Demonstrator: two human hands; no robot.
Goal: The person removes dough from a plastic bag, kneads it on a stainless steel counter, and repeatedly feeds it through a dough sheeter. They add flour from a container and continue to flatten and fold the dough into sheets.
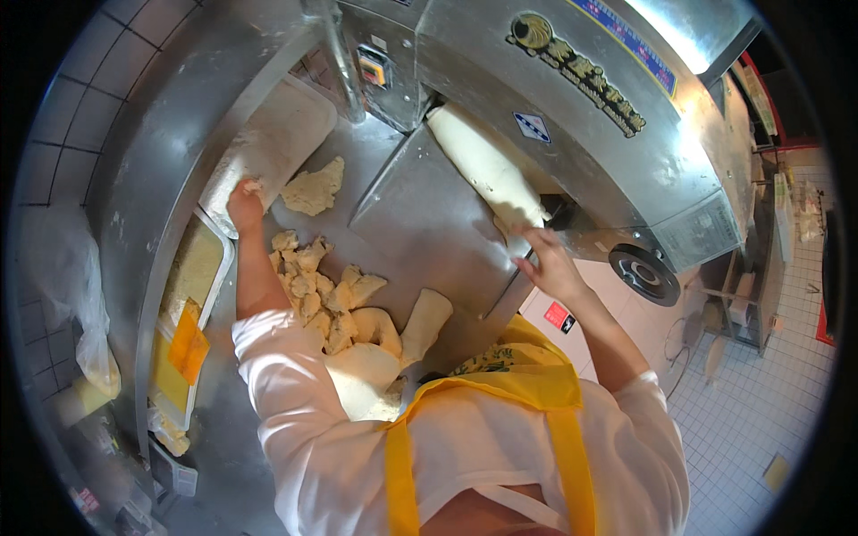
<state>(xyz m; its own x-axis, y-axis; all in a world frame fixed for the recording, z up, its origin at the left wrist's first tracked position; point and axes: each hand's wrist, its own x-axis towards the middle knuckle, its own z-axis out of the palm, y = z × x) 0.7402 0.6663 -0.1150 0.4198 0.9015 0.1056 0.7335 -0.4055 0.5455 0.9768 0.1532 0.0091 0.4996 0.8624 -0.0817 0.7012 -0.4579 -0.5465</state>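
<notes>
My left hand (247, 206) reaches into a white tray (305, 100) of flour; its fingers look curled, and what is in them is hidden. Over the lower end of a thick roll of pale dough (486, 157) on the steel dough-rolling machine (590, 167), my right hand (544, 258) is held with the fingers apart. Whether it touches the dough is not plain. Beside the flour tray lies a flat dough piece (315, 187). Torn dough chunks (308, 285) are heaped by my left forearm, with a dough strip (427, 325) and a larger smooth dough mass (362, 378) near my apron.
An orange scraper (189, 343) rests on a second white-rimmed container (218, 268) at the left. A clear plastic bag (94, 335) hangs beyond the steel edge. The machine's black handwheel (643, 275) sticks out at the right, above the tiled floor (771, 388). An upright metal pipe (345, 67) stands behind the flour tray.
</notes>
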